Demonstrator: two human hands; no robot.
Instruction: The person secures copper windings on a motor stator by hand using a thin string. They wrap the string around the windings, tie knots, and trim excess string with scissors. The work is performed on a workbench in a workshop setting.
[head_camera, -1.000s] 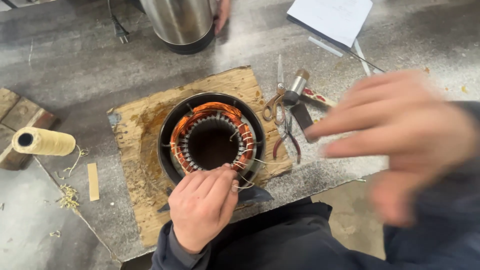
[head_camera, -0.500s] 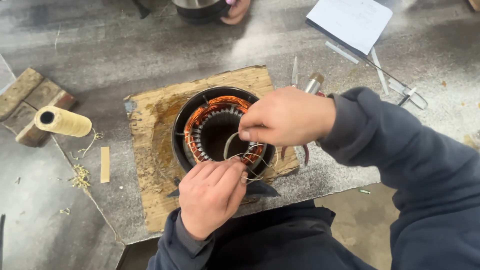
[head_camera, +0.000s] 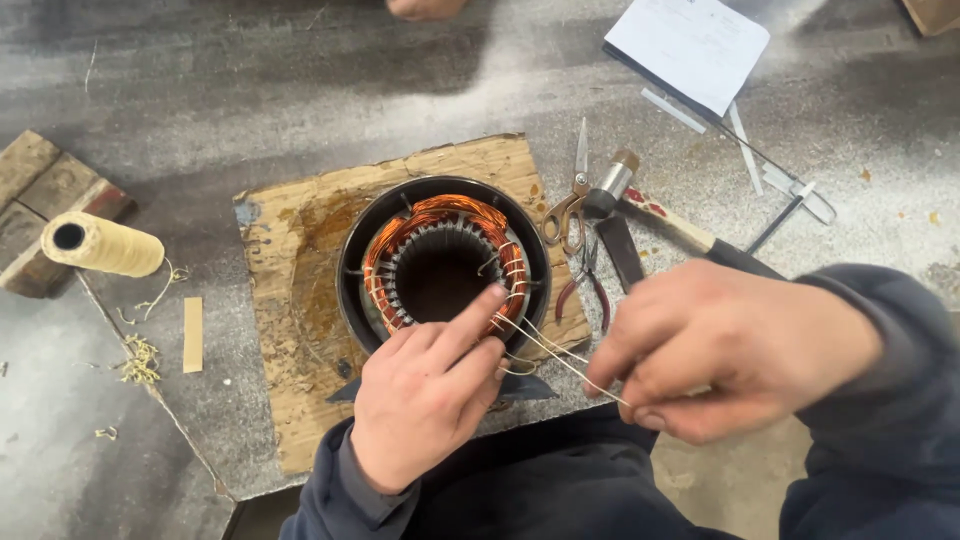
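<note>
My left hand (head_camera: 425, 395) rests on the near rim of the motor stator (head_camera: 443, 265), forefinger pressing its copper winding (head_camera: 440, 215). My right hand (head_camera: 730, 345), right of the stator, pinches thin lacing cord (head_camera: 560, 358) drawn taut from it. Pulling too hard could, I judge, snap the cord or nick winding insulation.

Paper sheet (head_camera: 690, 40) cut by top edge; right hand (head_camera: 735, 345) blurred.
</note>
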